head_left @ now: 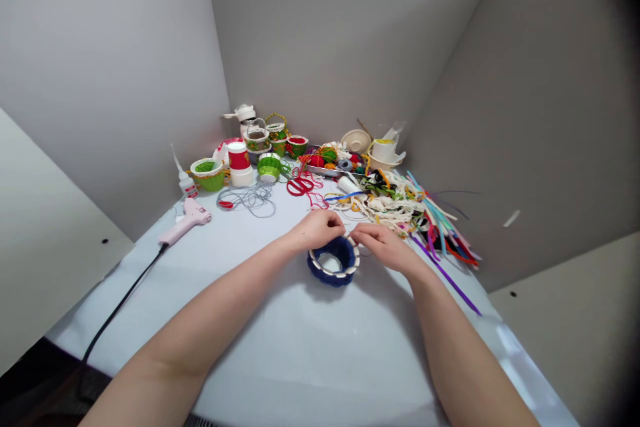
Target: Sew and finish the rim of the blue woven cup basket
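Observation:
A small round basket (334, 265) wrapped in dark blue cord with a white rim stands on the white table (280, 347), open side up. My left hand (318, 229) rests on its far left rim with fingers curled in a pinch. My right hand (381, 245) sits at the far right rim, fingers pinched together too. Both hands meet just above the far edge of the basket. What they pinch is too small to make out.
A pink glue gun (186, 220) with a black cable lies at the left. Behind it are a glue bottle (186, 181), several small woven baskets (209, 174), red scissors (301, 185), grey cord (250, 199) and a heap of coloured strips (425, 217). Grey partition walls enclose the table.

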Tool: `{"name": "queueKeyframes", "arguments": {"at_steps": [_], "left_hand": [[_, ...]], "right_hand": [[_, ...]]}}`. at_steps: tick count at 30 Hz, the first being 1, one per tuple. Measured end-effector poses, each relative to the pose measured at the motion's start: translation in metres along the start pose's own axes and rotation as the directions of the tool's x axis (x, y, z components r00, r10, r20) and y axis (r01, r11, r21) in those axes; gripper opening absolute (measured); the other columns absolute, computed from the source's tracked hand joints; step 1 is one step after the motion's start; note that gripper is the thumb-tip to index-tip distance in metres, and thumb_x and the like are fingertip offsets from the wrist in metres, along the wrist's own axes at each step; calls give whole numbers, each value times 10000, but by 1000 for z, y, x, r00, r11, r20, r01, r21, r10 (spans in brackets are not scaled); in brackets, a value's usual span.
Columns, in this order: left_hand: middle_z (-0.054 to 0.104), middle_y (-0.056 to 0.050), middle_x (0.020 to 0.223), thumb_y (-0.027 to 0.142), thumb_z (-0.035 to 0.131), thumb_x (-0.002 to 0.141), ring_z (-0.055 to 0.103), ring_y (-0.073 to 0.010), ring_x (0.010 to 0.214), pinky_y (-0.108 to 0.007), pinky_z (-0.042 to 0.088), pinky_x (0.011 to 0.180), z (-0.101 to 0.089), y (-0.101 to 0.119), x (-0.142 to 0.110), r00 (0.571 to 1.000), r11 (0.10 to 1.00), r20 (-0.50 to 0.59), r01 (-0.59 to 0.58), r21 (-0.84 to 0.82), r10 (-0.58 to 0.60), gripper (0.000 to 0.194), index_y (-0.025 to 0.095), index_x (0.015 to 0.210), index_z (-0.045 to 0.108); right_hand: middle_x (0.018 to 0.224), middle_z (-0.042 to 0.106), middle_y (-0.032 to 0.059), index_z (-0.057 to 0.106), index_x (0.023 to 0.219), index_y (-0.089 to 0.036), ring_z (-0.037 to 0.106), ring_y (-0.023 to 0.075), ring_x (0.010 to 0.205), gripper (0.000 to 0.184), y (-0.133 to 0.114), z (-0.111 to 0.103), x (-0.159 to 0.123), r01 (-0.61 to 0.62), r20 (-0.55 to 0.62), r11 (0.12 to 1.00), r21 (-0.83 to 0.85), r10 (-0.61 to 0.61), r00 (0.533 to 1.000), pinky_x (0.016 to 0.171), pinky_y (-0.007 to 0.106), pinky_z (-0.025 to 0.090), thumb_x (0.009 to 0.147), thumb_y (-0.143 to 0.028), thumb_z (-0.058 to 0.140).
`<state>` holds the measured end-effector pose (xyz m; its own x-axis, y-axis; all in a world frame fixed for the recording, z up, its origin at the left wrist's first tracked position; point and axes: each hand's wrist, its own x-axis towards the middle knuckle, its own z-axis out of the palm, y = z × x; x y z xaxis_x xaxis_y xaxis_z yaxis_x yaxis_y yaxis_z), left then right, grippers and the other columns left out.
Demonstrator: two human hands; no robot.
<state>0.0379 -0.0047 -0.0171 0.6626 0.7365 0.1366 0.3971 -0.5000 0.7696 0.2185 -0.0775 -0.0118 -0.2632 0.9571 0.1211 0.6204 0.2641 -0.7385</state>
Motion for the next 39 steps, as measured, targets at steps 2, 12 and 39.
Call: {"name": "queueKeyframes", "arguments": {"at_steps": [2,12,39], "left_hand": [[666,-24,718,256,521,747,574,-132,686,-216,415,627,0,1,1,999,998,-28,45,35,-44,194,140,740,676],[678,-65,799,203,507,764,571,-172,763,-270,421,711,9,7,-1,992,993,-91,95,70,-89,189,131,800,678],[618,-16,683,248,520,742,529,-122,643,-216,390,582,-5,-1,2,984,989,-99,150,4,-148,179,128,732,653]], "right_hand": [[621,530,-4,579,624,-158,457,125,614,354,2,3,1,-29,-50,999,-12,29,998,572,240,351,862,-396,467],[622,598,4,697,872,-161,448,115,532,395,3,17,8,-180,-184,978,108,197,963,476,222,311,749,-522,592],[676,598,7,665,832,-162,513,131,635,370,7,9,6,-150,-188,969,194,187,964,589,232,391,836,-486,487]]}}
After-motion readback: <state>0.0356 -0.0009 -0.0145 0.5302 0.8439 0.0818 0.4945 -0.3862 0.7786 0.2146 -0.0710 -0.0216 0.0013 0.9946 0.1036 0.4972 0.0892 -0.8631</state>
